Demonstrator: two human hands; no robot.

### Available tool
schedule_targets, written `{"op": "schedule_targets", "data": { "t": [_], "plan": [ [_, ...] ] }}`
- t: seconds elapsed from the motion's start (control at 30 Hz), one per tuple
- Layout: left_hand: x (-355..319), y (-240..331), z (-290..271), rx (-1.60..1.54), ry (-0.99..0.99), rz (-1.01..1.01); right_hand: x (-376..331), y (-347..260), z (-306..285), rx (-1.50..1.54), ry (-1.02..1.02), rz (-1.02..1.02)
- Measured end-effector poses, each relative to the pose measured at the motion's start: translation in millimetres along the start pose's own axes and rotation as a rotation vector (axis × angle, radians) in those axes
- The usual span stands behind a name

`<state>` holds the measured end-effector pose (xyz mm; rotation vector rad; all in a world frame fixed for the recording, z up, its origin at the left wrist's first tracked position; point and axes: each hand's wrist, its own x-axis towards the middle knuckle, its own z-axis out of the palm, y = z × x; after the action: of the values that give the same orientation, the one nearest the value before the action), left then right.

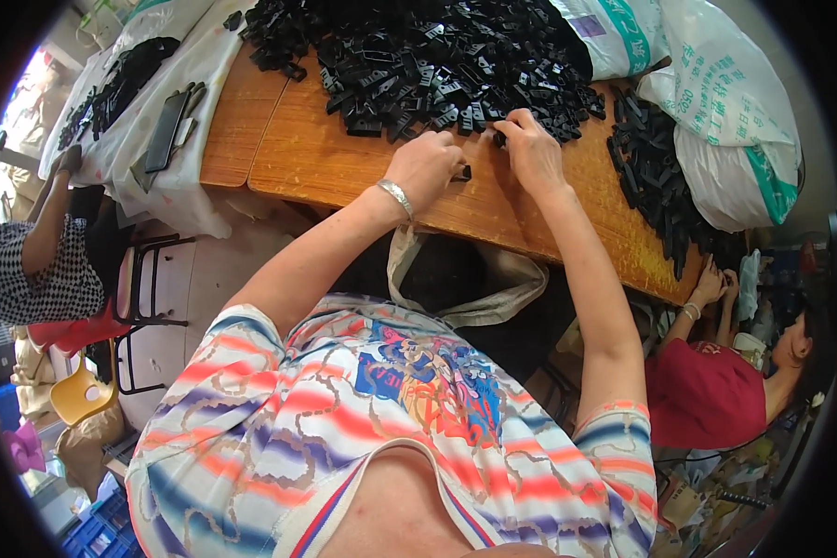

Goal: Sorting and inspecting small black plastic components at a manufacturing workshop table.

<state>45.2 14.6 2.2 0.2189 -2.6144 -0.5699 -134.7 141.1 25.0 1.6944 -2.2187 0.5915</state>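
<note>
Black plastic clip (pixel 462 173): a small, dark, blocky part, pinched in the fingertips of your left hand (pixel 425 167), just above the wooden table (pixel 344 158) and just short of the near edge of the big pile of black parts (pixel 437 56). Your left hand is closed around the clip; a silver bracelet (pixel 396 196) sits on that wrist.

Relative to the pile, reading left to right:

- Far left of the pile, a white cloth (pixel 158 93) covers a second surface and carries a smaller heap of black parts (pixel 112 88) and a dark phone (pixel 166 130). Below it a person in a checked top (pixel 37 279) sits on a red stool.
- At the pile's near edge, your right hand (pixel 533 149) rests with its fingers curled narrow among the pieces; you cannot tell whether they grasp one.
- Right of the pile, white sacks (pixel 725 102) with green print lie on the table, with another run of black parts (pixel 656 177) beside them.
- Below those sacks, a person in a red top (pixel 707 391) works with both hands at the table edge.

A beige bag (pixel 474 288) hangs under the table, below the pile and between your forearms.
</note>
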Motion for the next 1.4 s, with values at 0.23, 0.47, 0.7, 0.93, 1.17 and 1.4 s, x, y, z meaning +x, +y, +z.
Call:
{"op": "schedule_targets", "data": {
  "t": [0.23, 0.47, 0.7, 0.93, 1.17, 1.4],
  "plan": [
    [-14.3, -7.5, -12.3, -0.152, 0.088, 0.008, -1.6, -1.9, -19.3, 0.113, -0.297, 0.12],
    [-20.4, -6.2, -5.6, -0.154, 0.137, -0.033, -33.2, -27.6, -19.4, 0.163, -0.199, 0.15],
    [-27.5, -7.4, -5.8, -0.157, 0.12, -0.054, -34.2, -61.5, -19.3, 0.396, 0.017, 0.021],
    [-23.7, -7.5, -1.7, -0.19, 0.111, -0.089, -27.5, -66.4, -8.3, 0.339, -0.039, -0.045],
    [-22.7, -10.2, -4.1, -0.211, 0.099, -0.098, -34.1, -74.0, 1.5, 0.236, -0.039, -0.084],
    [-25.0, -9.3, -14.0, -0.199, 0.024, -0.01, -54.1, -73.7, -9.1, 0.19, -0.013, -0.062]
  ]
}}
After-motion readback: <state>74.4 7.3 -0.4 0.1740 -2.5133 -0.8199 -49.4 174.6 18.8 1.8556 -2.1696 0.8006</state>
